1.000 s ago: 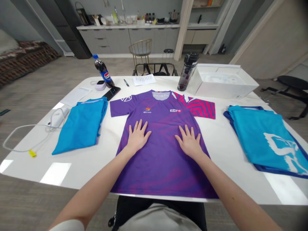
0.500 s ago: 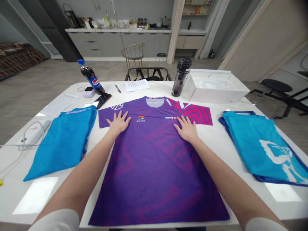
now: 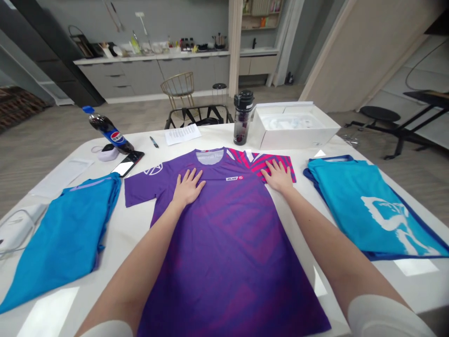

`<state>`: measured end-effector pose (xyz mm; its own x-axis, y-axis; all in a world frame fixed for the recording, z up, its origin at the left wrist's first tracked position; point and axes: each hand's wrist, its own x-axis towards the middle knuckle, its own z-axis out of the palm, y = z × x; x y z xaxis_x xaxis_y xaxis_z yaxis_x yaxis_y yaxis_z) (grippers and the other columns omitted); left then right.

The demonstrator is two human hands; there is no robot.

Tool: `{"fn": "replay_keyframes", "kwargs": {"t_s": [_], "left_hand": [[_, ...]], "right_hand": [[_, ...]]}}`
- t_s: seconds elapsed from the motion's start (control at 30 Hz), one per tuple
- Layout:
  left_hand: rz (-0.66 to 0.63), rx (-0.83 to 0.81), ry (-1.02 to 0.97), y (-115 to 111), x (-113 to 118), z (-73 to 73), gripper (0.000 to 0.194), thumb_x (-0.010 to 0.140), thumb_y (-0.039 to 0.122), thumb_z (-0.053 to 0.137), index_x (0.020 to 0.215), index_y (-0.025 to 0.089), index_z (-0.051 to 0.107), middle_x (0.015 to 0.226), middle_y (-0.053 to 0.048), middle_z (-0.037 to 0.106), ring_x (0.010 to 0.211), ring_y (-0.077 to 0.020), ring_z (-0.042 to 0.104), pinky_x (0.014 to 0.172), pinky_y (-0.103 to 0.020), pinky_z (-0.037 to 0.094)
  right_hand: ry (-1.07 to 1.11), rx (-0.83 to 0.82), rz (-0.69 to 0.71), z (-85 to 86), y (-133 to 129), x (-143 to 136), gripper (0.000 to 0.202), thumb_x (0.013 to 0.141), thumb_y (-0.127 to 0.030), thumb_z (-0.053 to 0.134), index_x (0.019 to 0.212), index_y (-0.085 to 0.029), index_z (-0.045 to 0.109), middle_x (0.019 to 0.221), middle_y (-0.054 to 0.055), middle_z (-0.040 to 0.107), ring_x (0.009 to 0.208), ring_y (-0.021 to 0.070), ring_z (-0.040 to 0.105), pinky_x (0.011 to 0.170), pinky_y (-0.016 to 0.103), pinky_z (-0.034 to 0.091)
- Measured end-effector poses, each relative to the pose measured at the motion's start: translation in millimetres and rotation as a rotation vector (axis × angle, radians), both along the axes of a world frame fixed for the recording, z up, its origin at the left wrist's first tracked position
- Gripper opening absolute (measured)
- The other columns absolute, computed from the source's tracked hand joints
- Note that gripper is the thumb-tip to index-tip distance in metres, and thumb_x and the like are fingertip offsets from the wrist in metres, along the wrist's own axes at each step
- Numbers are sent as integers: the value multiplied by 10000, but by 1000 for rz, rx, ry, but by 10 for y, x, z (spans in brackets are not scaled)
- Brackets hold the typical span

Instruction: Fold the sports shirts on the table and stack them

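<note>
A purple T-shirt [image 3: 224,234] with a pink-striped sleeve lies spread out on the white table, its collar at the far side. My left hand [image 3: 188,187] rests flat on the upper chest, left of the middle, fingers spread. Over by the striped sleeve, my right hand [image 3: 278,176] presses flat on the cloth with its fingers apart. Neither hand grips anything. To the left lies a blue garment [image 3: 66,229], loosely folded. On the right is a folded turquoise garment [image 3: 372,206] with a white print and dark blue edges.
Toward the back left stand a cola bottle [image 3: 110,131], a phone [image 3: 129,163] and a small lilac case [image 3: 105,153]. A pen [image 3: 154,142] and a printed sheet [image 3: 183,134] lie beyond the collar. A dark tumbler [image 3: 242,119] stands beside an open white box [image 3: 296,131].
My right hand has slid outward from the chest logo onto the striped sleeve. My left hand has moved inward and now covers the colourful chest logo. The camera view has turned to the right.
</note>
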<state>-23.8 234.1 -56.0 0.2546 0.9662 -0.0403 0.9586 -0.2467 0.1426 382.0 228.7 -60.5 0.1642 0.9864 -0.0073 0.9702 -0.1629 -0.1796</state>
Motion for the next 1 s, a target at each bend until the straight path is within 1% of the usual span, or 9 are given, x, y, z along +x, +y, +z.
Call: {"fn": "replay_keyframes", "kwargs": {"t_s": [0.1,0.17,0.23,0.3,0.4,0.53,0.67,0.8,1.0], "left_hand": [[9,-2,27,-4,-4,10,673,1021,638,221,1621,340,283,1702,-39,238,1575,-303,187,1254,-601,122],[53,3,63,-25,106,45,690,1016,639,256,1612,297,320,1687,-89,278,1558,-341,227,1236,-635,144],[94,77,78,-33,349,84,695,1023,598,300,1589,201,369,1643,-171,351,1519,-370,306,1222,-633,191],[44,189,38,10,701,119,633,1041,494,340,1549,123,405,1567,-221,443,1448,-345,419,1202,-545,294],[-167,231,-76,250,1279,181,488,1042,325,380,1496,159,446,1431,-176,569,1305,-268,554,1095,-399,433],[-112,104,-179,848,1774,287,411,1027,224,384,1417,144,482,1292,-175,657,1194,-260,634,1005,-361,477],[-56,-82,-174,1349,1887,305,385,1035,233,369,1389,134,485,1254,-194,690,1170,-265,662,984,-358,476],[-10,-148,-171,1585,1906,224,390,1041,276,356,1399,166,467,1318,-183,673,1189,-264,660,1009,-377,460],[26,-181,-178,1800,1909,99,388,1010,270,396,1368,157,493,1285,-216,682,1196,-298,656,1028,-419,449]], "right_hand": [[-22,42,-98,-57,-26,15,786,996,-709,188,1618,-253,337,1698,103,230,1549,380,167,1220,636,99],[-13,41,-131,-72,-31,-7,825,984,-725,173,1622,-226,330,1698,125,222,1546,398,163,1217,631,97],[2,44,-153,-82,-24,-19,867,970,-742,173,1627,-195,316,1696,144,217,1547,410,149,1218,622,95],[17,60,-170,-96,-15,-14,905,956,-758,184,1627,-164,309,1691,164,219,1547,421,143,1219,619,91],[31,89,-170,-114,-9,3,926,946,-766,198,1617,-142,331,1681,181,242,1541,428,160,1219,615,86],[31,123,-173,-80,-39,-14,893,960,-750,193,1583,-146,405,1651,187,315,1525,415,216,1213,603,119],[-7,203,-182,-3,-113,-70,770,1021,-637,160,1466,-141,546,1519,210,488,1410,385,395,1153,585,259],[13,239,-178,49,-116,-13,635,1055,-519,184,1326,-170,640,1338,196,617,1232,360,531,1027,524,409],[75,96,-277,174,213,319,509,1055,-343,264,1445,-127,510,1287,216,652,1140,324,641,967,430,470]]}}
